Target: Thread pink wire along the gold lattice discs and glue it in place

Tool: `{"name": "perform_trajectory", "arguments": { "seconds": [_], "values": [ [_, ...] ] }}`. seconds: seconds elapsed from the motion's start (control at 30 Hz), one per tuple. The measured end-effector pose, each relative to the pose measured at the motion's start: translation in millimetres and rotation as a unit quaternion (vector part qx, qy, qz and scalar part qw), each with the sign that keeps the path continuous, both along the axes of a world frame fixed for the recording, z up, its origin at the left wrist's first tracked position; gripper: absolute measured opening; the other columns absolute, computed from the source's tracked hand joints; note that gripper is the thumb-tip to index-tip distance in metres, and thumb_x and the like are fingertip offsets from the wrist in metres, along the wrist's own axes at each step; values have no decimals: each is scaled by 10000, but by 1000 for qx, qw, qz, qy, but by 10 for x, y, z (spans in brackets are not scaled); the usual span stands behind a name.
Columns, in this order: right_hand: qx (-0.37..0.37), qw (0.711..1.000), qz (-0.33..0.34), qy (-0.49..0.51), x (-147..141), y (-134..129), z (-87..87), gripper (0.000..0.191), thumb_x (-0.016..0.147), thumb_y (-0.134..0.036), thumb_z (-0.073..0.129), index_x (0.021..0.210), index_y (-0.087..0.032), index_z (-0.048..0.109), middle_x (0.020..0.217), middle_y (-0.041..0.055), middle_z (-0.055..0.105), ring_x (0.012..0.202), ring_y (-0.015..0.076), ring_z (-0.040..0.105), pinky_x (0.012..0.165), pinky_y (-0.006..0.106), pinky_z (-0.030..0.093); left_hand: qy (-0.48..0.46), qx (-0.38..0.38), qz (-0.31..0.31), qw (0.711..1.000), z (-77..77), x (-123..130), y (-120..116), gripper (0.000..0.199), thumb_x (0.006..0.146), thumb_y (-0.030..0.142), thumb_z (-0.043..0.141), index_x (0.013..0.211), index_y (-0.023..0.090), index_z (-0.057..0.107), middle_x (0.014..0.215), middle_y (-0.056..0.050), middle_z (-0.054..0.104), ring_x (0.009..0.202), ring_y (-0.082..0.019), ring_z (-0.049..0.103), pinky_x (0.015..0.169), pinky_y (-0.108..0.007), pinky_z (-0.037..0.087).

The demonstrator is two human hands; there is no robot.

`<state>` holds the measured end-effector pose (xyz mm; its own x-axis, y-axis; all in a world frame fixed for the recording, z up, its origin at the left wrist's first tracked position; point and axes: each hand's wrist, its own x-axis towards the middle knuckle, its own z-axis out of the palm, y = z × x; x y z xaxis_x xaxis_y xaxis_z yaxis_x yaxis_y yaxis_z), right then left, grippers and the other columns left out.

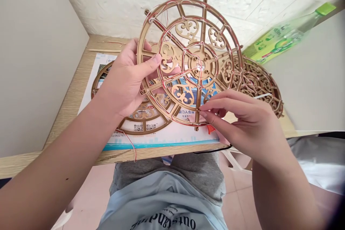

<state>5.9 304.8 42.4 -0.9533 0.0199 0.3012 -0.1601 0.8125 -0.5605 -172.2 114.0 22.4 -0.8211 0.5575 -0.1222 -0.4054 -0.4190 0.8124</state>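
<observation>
Left hand [122, 82] gripping, right fingers [218, 105] pinching

Shirt: a pale blue T-shirt [161, 201] is hanging loose and creased over the torso.
Print: dark lettering [167, 221] is running across its chest (upside down from this view).
Lower wear: heathered grey fabric [167, 176] is covering the lap.
Arms: the left hand [126, 79] and right hand [242, 125] are showing bare, as are both forearms.

The shirt [163, 221] reads "outstanding"; the paper sheet [120, 135] shows "15922767".
</observation>
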Motion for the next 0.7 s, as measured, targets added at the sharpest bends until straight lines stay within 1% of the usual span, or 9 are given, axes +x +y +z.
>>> {"name": "perform_trajectory", "arguments": {
  "seconds": [0.13, 0.2, 0.3, 0.47, 0.57, 0.7],
  "values": [
    [-6, 1000, -10, -17, -8, -5, 7, 76, 1000, -171, 733, 967, -236, 755, 909, 24, 714, 761, 160, 700, 663, 325, 576, -4, 9, -2, 1000, -18, -2, -2, 190, 1016, 35, 616, 1026, 196, 516, 1058, -18, 735, 1176, -431, 759, 637, -491, 694],
    [-9, 1000, -16, -25, -7, -10, 6, 84, 1007, -177, 726, 948, -234, 744, 886, 19, 702, 749, 154, 693, 672, 323, 573, 7, 11, -7, 1000, -26, -6, -4, 197, 1013, 33, 620, 1030, 198, 512, 1018, -15, 724, 1197, -440, 748, 644, -502, 691],
    [-19, 999, -36, -36, -3, -25, 1, 93, 1002, -193, 736, 916, -229, 734, 875, 18, 697, 735, 147, 687, 673, 313, 573, 22, 0, -8, 1000, -23, -6, -2, 204, 1023, 33, 594, 1029, 203, 482, 929, 4, 691, 1162, -446, 760, 608, -500, 677],
    [-51, 994, -81, -61, -11, -63, -6, 82, 976, -222, 761, 904, -233, 725, 849, 19, 720, 762, 173, 685, 692, 327, 560, 32, 10, -13, 999, -10, 9, 5, 206, 1043, 23, 542, 1037, 202, 441, 885, 30, 679, 1073, -400, 802, 544, -437, 657],
    [-64, 989, -109, -72, -25, -71, -4, 101, 961, -275, 789, 905, -237, 714, 827, 11, 735, 760, 174, 676, 687, 326, 530, 40, 15, -19, 999, -8, 20, 6, 208, 1041, 17, 533, 1038, 198, 431, 868, 17, 693, 1072, -420, 800, 484, -387, 632],
    [-96, 979, -143, -110, -40, -62, 16, 187, 911, -383, 847, 935, -241, 728, 815, 13, 737, 731, 170, 656, 631, 315, 484, 37, 6, -20, 999, 4, 33, 17, 206, 1039, 20, 534, 1043, 201, 436, 844, 20, 689, 1036, -421, 809, 426, -326, 594]
  ]
}}
